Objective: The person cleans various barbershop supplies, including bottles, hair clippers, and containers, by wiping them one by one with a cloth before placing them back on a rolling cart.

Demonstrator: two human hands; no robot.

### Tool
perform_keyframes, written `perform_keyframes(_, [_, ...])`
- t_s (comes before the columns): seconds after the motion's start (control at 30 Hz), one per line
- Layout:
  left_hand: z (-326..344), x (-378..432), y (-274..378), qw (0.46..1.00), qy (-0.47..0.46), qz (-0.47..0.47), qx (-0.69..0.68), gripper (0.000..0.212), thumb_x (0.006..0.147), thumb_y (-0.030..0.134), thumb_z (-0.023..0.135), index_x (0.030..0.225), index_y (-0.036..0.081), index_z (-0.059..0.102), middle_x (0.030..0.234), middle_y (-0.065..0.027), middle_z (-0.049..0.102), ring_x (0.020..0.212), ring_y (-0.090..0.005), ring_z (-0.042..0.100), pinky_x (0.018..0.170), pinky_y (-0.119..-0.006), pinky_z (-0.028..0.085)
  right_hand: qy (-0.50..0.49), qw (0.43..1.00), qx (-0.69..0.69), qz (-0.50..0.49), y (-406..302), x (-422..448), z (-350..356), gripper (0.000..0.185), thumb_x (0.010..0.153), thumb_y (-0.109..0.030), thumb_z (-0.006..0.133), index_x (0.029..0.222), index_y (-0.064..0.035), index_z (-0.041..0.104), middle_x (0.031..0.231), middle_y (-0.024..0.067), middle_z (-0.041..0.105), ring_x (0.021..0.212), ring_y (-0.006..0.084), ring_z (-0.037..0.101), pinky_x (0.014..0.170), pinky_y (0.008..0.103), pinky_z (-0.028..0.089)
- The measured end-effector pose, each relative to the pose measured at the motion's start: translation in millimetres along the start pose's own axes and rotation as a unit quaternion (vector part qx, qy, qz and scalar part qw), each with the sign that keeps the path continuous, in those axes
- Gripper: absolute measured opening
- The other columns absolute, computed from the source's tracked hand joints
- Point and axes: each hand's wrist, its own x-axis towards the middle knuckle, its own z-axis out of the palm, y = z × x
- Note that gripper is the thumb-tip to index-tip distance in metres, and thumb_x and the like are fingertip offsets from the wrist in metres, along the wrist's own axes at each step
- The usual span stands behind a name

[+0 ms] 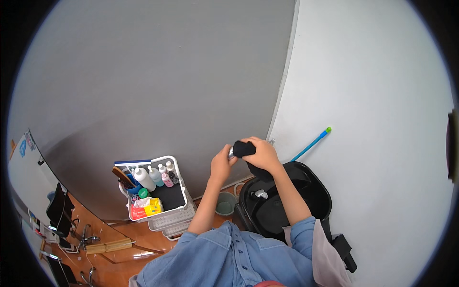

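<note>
My left hand (221, 162) grips a small silver cylindrical object (230, 153), mostly hidden by the fingers. Against its right end is a bunched black cloth (244, 148), with my right hand (264, 153) closed around it. Part of the cloth hangs below my right wrist, over the back rim of a black shampoo basin (319, 186). Both hands are raised in front of me, close together. Inside the basin a chrome shower head (261, 194) rests at the left.
A white trolley (179, 195) at left carries pump bottles (144, 178), a wet-wipes pack (147, 208) and a wooden brush (122, 175). A grey bucket (226, 203) stands between trolley and basin. A blue pole (310, 145) leans behind the basin. At far left is a large mirror (32, 172).
</note>
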Motion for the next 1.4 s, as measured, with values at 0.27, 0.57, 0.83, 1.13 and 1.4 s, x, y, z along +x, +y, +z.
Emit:
perform_keyframes(0.27, [4.8,0.8,0.5,0.987,0.003,0.099,0.129,0.036,0.069,0.011,0.070,0.101,0.007,0.055,0.088,-0.0100,0.058,0.083,-0.0320,0.055,0.072,-0.042,0.044,0.051,0.994,-0.094,-0.011,-4.5,1.0,12.3,0.037,0.064,-0.016,0.067,0.101,-0.0148,0.066,0.100,0.0032,0.063,0.091,0.0267,0.062,0.077,0.0361,0.049])
perform_keyframes(0.57, [26.0,-32.1,-29.9,0.994,0.027,0.044,0.092,0.036,0.057,0.000,0.068,0.092,0.005,0.061,0.093,-0.0077,0.056,0.091,-0.0305,0.050,0.078,-0.040,0.042,-0.146,0.983,-0.112,0.006,14.8,-16.6,15.9,0.031,0.064,-0.020,0.065,0.095,-0.0157,0.068,0.100,-0.0004,0.064,0.090,0.0240,0.062,0.076,0.0339,0.049])
perform_keyframes(0.83, [58.8,-70.9,-61.7,0.971,-0.139,-0.185,0.067,0.041,0.082,0.039,0.064,0.086,-0.001,0.056,0.066,-0.0132,0.060,0.062,-0.0286,0.061,0.059,-0.037,0.046,-0.139,0.973,-0.077,0.167,96.9,-38.2,51.1,0.049,0.062,-0.026,0.067,0.110,-0.0152,0.061,0.105,0.0090,0.061,0.099,0.0293,0.059,0.084,0.0386,0.048])
perform_keyframes(1.13, [102.9,-124.9,-124.6,0.894,-0.159,-0.353,-0.226,0.046,0.090,0.035,0.052,0.108,-0.004,0.037,0.078,-0.0125,0.055,0.067,-0.0206,0.055,0.062,-0.035,0.046,-0.100,0.937,0.004,0.336,172.7,-103.3,159.2,0.073,0.068,-0.034,0.073,0.127,-0.0035,0.043,0.118,0.0246,0.046,0.108,0.0415,0.051,0.090,0.0433,0.045])
perform_keyframes(1.4, [114.4,-138.8,-103.4,0.898,-0.134,-0.356,-0.222,0.047,0.090,0.027,0.055,0.116,-0.006,0.035,0.083,-0.0103,0.055,0.069,-0.0152,0.054,0.061,-0.029,0.045,-0.145,0.935,-0.206,0.247,177.6,-144.8,189.4,0.093,0.060,-0.042,0.078,0.135,-0.0091,0.034,0.127,0.0126,0.039,0.118,0.0308,0.034,0.091,0.0528,0.030])
